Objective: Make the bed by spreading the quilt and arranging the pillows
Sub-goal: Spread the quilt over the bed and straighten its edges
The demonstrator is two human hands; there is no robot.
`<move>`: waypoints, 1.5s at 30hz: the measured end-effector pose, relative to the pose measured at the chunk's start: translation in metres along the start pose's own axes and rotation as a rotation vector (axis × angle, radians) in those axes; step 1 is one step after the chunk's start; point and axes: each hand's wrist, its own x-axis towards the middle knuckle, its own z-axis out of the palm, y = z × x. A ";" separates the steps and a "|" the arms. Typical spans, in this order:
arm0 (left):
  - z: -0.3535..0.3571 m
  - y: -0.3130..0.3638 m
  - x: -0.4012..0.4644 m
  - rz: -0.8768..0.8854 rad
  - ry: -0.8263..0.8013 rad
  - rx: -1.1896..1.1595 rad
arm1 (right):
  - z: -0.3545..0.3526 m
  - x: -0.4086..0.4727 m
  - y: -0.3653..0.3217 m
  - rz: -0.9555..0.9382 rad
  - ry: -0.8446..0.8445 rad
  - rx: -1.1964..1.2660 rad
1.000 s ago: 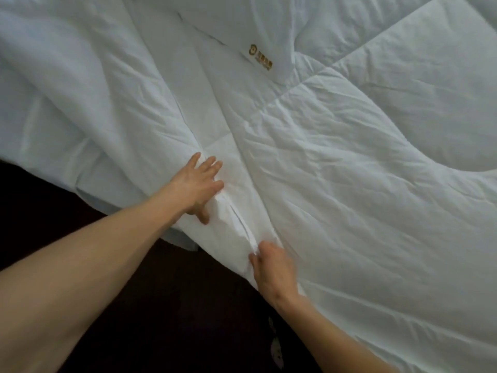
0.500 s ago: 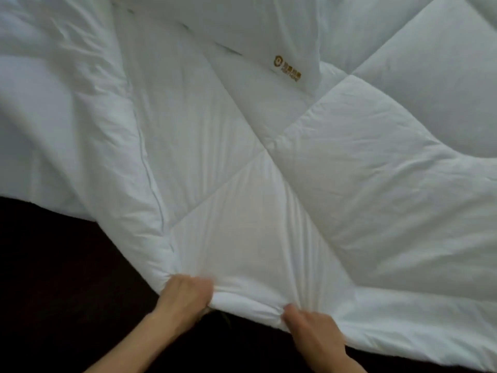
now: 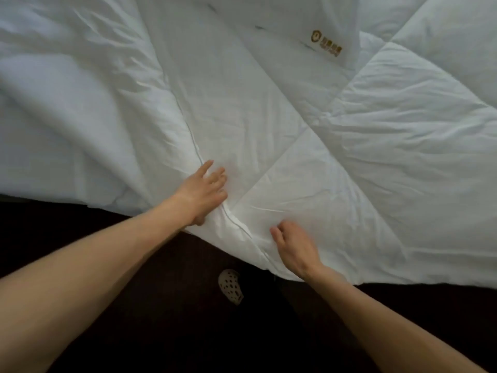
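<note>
The white quilt (image 3: 336,162), stitched in large squares, lies spread over the bed, and its piped edge runs diagonally between my hands. My left hand (image 3: 203,191) rests on that edge with straight fingers on top, the thumb down at the hem. My right hand (image 3: 294,247) is at the quilt's near edge, blurred, with its fingers curled; whether it pinches fabric is unclear. A white pillow with a gold logo (image 3: 326,45) lies on the quilt at the top.
To the left of the quilt's edge lies wrinkled white bedding (image 3: 67,125). The dark floor (image 3: 161,332) fills the bottom of the view. A pale perforated clog (image 3: 230,286) stands on it between my forearms.
Half a second ago both hands gripped the raised quilt edge close to me. The quilt now lies down on the bed, my left hand has flattened and reached forward, and my view has tilted down.
</note>
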 end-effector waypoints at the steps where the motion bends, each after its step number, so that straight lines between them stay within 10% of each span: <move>1: 0.000 -0.012 0.006 -0.015 -0.011 0.030 | 0.008 0.006 -0.014 0.006 0.000 0.041; 6: 0.008 -0.028 0.014 -0.031 -0.056 -0.222 | 0.029 0.013 -0.071 -0.128 0.070 0.101; 17: 0.154 0.076 -0.116 -0.127 -0.203 -0.735 | 0.114 -0.056 -0.097 -0.423 -0.359 -0.326; 24: 0.121 -0.058 -0.063 0.280 0.085 -0.308 | 0.094 -0.028 -0.094 -0.266 -0.076 -0.141; 32: 0.109 -0.243 -0.031 0.221 0.017 0.229 | 0.130 0.024 -0.241 -0.160 0.138 0.005; 38: 0.228 -0.275 -0.115 0.111 0.093 0.012 | 0.186 0.032 -0.347 -0.025 0.136 0.024; 45: 0.429 -0.166 -0.230 -0.129 -0.103 -0.373 | 0.283 -0.046 -0.386 -0.297 0.053 -0.262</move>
